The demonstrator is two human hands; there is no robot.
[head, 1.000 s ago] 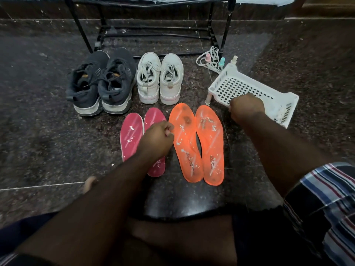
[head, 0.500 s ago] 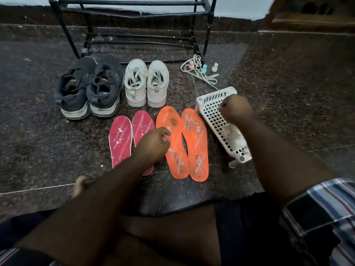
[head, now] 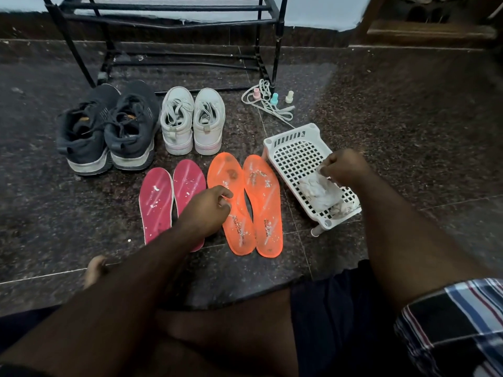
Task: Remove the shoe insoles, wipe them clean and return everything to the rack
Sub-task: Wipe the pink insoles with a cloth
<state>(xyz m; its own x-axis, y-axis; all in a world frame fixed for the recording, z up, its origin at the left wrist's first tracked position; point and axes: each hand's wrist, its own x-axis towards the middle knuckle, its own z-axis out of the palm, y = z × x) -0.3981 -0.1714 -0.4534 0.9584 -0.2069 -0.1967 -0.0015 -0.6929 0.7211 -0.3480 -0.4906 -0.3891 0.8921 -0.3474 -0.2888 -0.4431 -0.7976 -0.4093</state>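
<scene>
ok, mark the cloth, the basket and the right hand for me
cloth (head: 319,192): head view, middle of the crumpled white wad.
basket (head: 292,156): head view, bare grid floor near its far end.
right hand (head: 344,167): head view, back of the hand, fingers pinching the cloth.

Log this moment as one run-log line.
stage: insoles out, unwiped | right hand: pinches white cloth in white basket | left hand: over orange insole
</scene>
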